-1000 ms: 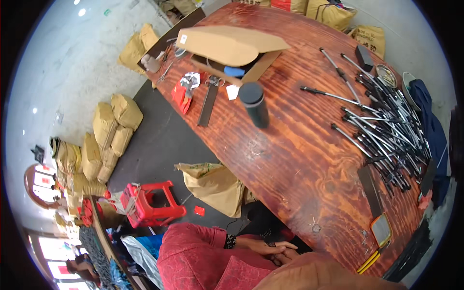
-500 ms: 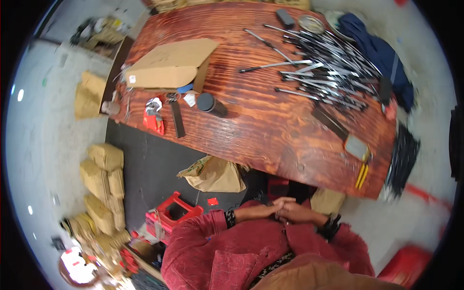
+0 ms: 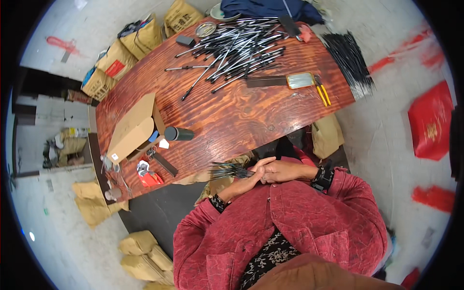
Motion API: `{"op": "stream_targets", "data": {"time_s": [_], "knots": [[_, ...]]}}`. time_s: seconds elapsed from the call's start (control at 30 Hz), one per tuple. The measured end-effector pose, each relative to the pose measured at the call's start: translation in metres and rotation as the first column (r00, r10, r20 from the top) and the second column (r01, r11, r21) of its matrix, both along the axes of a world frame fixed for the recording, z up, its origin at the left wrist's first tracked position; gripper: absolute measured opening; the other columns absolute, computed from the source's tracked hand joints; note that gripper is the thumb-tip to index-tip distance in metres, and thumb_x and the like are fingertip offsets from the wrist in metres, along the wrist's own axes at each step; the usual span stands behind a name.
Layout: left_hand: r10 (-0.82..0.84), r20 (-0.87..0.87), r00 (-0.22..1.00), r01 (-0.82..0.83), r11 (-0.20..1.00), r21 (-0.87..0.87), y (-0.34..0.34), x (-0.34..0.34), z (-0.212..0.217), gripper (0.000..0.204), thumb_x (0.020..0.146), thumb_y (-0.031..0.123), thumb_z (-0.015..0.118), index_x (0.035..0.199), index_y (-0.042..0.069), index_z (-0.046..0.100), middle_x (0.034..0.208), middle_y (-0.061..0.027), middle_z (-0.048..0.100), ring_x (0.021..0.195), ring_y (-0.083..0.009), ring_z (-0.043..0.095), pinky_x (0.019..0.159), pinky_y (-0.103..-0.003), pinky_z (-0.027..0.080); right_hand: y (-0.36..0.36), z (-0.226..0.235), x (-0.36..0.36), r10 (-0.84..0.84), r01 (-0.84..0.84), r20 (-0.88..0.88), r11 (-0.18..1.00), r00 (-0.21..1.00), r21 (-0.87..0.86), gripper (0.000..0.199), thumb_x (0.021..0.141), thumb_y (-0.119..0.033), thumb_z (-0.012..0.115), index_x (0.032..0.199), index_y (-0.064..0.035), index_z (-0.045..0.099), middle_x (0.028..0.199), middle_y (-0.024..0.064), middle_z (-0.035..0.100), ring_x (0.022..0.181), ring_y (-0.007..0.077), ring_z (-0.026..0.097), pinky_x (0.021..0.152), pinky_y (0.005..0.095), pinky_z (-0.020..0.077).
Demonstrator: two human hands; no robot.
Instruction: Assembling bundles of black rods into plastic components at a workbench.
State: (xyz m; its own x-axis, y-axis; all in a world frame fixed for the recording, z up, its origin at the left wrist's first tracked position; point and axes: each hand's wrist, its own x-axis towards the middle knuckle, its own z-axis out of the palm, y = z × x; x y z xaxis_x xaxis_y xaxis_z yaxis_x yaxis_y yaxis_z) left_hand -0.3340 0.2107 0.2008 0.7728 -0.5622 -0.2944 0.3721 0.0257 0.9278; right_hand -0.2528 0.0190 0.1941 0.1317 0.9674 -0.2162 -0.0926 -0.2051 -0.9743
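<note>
My left hand (image 3: 250,179) and my right hand (image 3: 286,170) are clasped together in front of my body, just off the table's near edge. Their fingers are pressed against each other, and nothing shows between them. Beside my left hand is a bundle of thin dark rods (image 3: 227,170). Its right end passes out of sight behind that hand, and I see no grip on it. A large pile of black and silver rods (image 3: 237,46) lies on the wooden table (image 3: 217,111). Yellow-handled pliers (image 3: 322,92) rest at the table's right.
On the table's left are an open cardboard box (image 3: 133,123), a dark lidded cup (image 3: 180,134), a red packet (image 3: 149,175) and scissors (image 3: 151,153). A shallow tray (image 3: 300,80) sits by the pliers. More black rods (image 3: 347,60) stand off the right edge. Brown sacks (image 3: 141,36) line the far side.
My view has turned, so the table appears rotated and more of the right side shows. Both hands stay clasped. The dark rod bundle beside my left hand has come into plain view.
</note>
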Motion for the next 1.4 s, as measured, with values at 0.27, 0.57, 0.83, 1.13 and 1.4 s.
{"op": "stream_targets", "data": {"time_s": [0.27, 0.57, 0.83, 1.13, 1.4], "knots": [[-0.217, -0.065, 0.974, 0.222, 0.972, 0.072, 0.014, 0.006, 0.02, 0.081, 0.102, 0.068, 0.022, 0.158, 0.01, 0.022, 0.151, -0.012, 0.035, 0.139, -0.0238, 0.035, 0.114, -0.039, 0.031, 0.002, 0.012, -0.021, -0.141, 0.137, 0.068, 0.989, 0.988, 0.06, 0.027, 0.099, -0.021, 0.047, 0.092, 0.0001, 0.061, 0.083, 0.0089, 0.062, 0.074, 0.0184, 0.062, 0.069, 0.0342, 0.0503], [-0.335, -0.004, 0.942, 0.331, 0.93, 0.161, 0.006, 0.044, 0.044, 0.087, 0.1, 0.071, 0.02, 0.156, 0.005, 0.023, 0.153, -0.0148, 0.032, 0.144, -0.0271, 0.029, 0.117, -0.04, 0.027, -0.009, 0.025, -0.019, -0.33, 0.326, 0.074, 0.944, 0.941, 0.054, 0.023, 0.095, -0.02, 0.052, 0.091, -0.0011, 0.063, 0.08, 0.0088, 0.064, 0.075, 0.0199, 0.063, 0.071, 0.0356, 0.0491], [-0.436, 0.083, 0.896, 0.4, 0.875, 0.272, 0.006, 0.066, 0.037, 0.089, 0.099, 0.073, 0.023, 0.157, 0.005, 0.023, 0.154, -0.0142, 0.031, 0.144, -0.0264, 0.029, 0.117, -0.04, 0.027, -0.011, 0.018, -0.011, -0.348, 0.347, 0.079, 0.938, 0.934, 0.023, 0.022, 0.094, -0.02, 0.054, 0.09, -0.0006, 0.064, 0.08, 0.0092, 0.064, 0.075, 0.021, 0.062, 0.071, 0.0373, 0.0483], [-0.406, -0.002, 0.914, 0.394, 0.888, 0.238, 0.013, 0.062, 0.019, 0.092, 0.098, 0.075, 0.018, 0.155, 0.004, 0.027, 0.158, -0.0165, 0.029, 0.148, -0.0293, 0.027, 0.12, -0.044, 0.023, -0.004, 0.013, -0.009, -0.375, 0.361, 0.12, 0.925, 0.919, 0.122, 0.023, 0.092, -0.02, 0.054, 0.092, 0.0008, 0.065, 0.081, 0.0117, 0.065, 0.076, 0.0227, 0.063, 0.073, 0.0377, 0.0486], [-0.369, -0.025, 0.929, 0.368, 0.915, 0.164, 0.007, 0.062, 0.033, 0.085, 0.101, 0.07, 0.021, 0.155, 0.004, 0.027, 0.155, -0.0148, 0.032, 0.146, -0.0258, 0.029, 0.118, -0.04, 0.027, -0.01, 0.014, -0.01, -0.336, 0.334, 0.156, 0.942, 0.929, 0.036, 0.025, 0.094, -0.02, 0.05, 0.095, -0.0002, 0.066, 0.086, 0.0112, 0.066, 0.079, 0.0229, 0.063, 0.074, 0.0383, 0.0495]]}}
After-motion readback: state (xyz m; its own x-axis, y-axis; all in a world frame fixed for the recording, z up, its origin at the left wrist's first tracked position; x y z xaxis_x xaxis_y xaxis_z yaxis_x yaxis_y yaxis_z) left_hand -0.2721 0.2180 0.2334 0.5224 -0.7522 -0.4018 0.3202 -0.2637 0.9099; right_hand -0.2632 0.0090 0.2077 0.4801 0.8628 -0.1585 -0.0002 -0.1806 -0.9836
